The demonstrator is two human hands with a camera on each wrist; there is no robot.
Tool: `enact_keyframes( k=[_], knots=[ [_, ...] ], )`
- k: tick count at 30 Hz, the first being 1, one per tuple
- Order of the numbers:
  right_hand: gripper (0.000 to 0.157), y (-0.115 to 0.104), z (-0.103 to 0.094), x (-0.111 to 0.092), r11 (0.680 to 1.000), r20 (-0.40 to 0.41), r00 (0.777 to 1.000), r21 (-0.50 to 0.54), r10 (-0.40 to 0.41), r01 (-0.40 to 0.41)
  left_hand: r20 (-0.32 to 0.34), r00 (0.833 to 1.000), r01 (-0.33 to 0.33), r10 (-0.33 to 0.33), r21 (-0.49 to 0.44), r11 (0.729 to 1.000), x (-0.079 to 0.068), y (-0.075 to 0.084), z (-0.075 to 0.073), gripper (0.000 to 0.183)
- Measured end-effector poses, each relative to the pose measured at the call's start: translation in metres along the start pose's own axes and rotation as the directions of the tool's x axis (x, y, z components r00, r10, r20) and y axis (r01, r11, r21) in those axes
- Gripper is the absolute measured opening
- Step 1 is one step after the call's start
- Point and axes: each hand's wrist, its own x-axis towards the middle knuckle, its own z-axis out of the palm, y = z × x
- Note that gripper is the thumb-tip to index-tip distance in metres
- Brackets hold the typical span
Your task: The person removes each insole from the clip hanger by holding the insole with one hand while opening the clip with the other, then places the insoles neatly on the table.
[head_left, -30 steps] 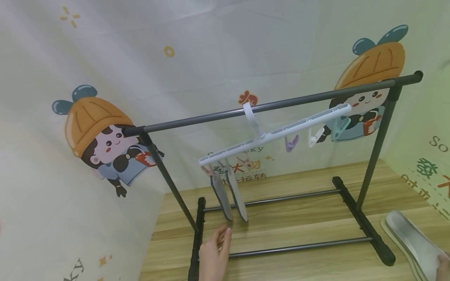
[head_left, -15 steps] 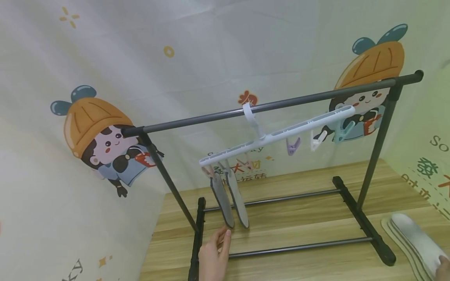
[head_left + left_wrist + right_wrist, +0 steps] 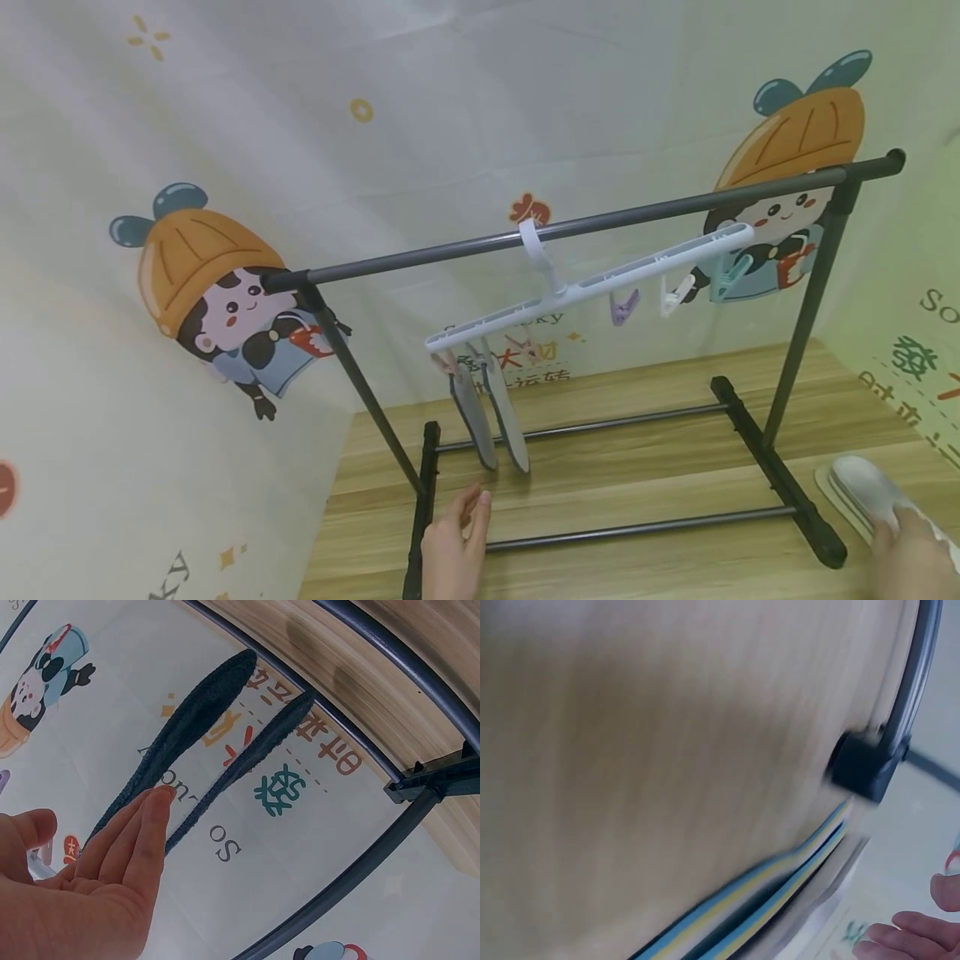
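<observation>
Two grey insoles (image 3: pixel 474 421) hang from clips at the left end of a white clip hanger (image 3: pixel 495 321). My left hand (image 3: pixel 455 542) is just below their lower tips in the head view, fingers loosely bent and holding nothing. The left wrist view shows this hand (image 3: pixel 97 870) beside the dark side of the hanging insoles (image 3: pixel 202 705). At the lower right, my right hand (image 3: pixel 911 554), blurred, is over a stack of pale insoles (image 3: pixel 862 483). In the right wrist view its thumb and fingers (image 3: pixel 904 941) are apart, near the layered insole edges (image 3: pixel 757 896).
A dark metal rack (image 3: pixel 637 218) carries the hanger on its top bar. Purple (image 3: pixel 622 308), white (image 3: pixel 675 293) and green (image 3: pixel 731 277) clips hang at the hanger's right half. Wood-grain floor (image 3: pixel 615 483) lies below; a printed cloth (image 3: pixel 450 108) covers the walls.
My right hand has moved left and farther into view over the stack of insoles. The hanging insoles and hanger sway slightly. My left hand has barely moved.
</observation>
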Motion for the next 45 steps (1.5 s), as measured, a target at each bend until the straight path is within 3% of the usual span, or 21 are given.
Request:
enact_keyframes(
  k=[3,5,8,12,15,19,23,26,32,39,45],
  knots=[
    [0.048,-0.001,0.011,0.006,0.994,0.034,0.994,-0.031,-0.108,0.109,-0.009,1.0,-0.006,0.006,0.016,1.0,0.001,-0.001,0.0,0.053],
    [0.044,-0.004,0.023,0.012,0.983,0.008,0.983,-0.025,-0.183,0.183,-0.011,1.0,-0.011,0.012,0.021,1.0,0.002,-0.002,-0.001,0.053],
    [0.042,-0.015,0.034,0.009,0.947,-0.033,0.946,-0.002,-0.322,0.322,-0.01,1.0,-0.028,0.028,0.017,0.999,0.005,-0.002,-0.001,0.055],
    [0.037,-0.036,0.048,-0.003,0.885,-0.111,0.88,-0.003,-0.463,0.465,-0.011,0.998,-0.064,0.064,0.004,0.998,0.009,-0.001,-0.004,0.057],
    [0.037,-0.051,0.059,-0.009,0.866,-0.115,0.861,-0.003,-0.496,0.499,-0.015,0.996,-0.09,0.09,-0.007,0.996,0.012,0.002,-0.005,0.057],
    [0.038,-0.069,0.072,-0.017,0.862,-0.096,0.858,0.003,-0.504,0.507,-0.023,0.994,-0.11,0.11,-0.018,0.994,0.017,0.005,-0.008,0.055],
    [0.039,-0.087,0.084,-0.027,0.834,-0.102,0.83,0.003,-0.549,0.552,-0.032,0.989,-0.146,0.146,-0.017,0.989,0.023,0.009,-0.012,0.052],
    [0.041,-0.101,0.092,-0.035,0.801,-0.114,0.797,0.006,-0.594,0.598,-0.051,0.981,-0.19,0.189,-0.01,0.982,0.028,0.012,-0.014,0.05],
    [0.043,-0.128,0.11,-0.05,0.716,-0.155,0.709,0.01,-0.688,0.698,-0.085,0.961,-0.263,0.262,0.003,0.965,0.038,0.016,-0.017,0.048],
    [0.049,-0.157,0.127,-0.068,0.669,-0.08,0.667,0.003,-0.741,0.744,-0.142,0.942,-0.307,0.305,0.005,0.952,0.046,0.022,-0.022,0.044],
    [0.054,-0.181,0.138,-0.079,0.594,-0.066,0.595,0.031,-0.801,0.804,-0.137,0.938,-0.32,0.319,0.02,0.947,0.052,0.028,-0.027,0.048]
  ],
)
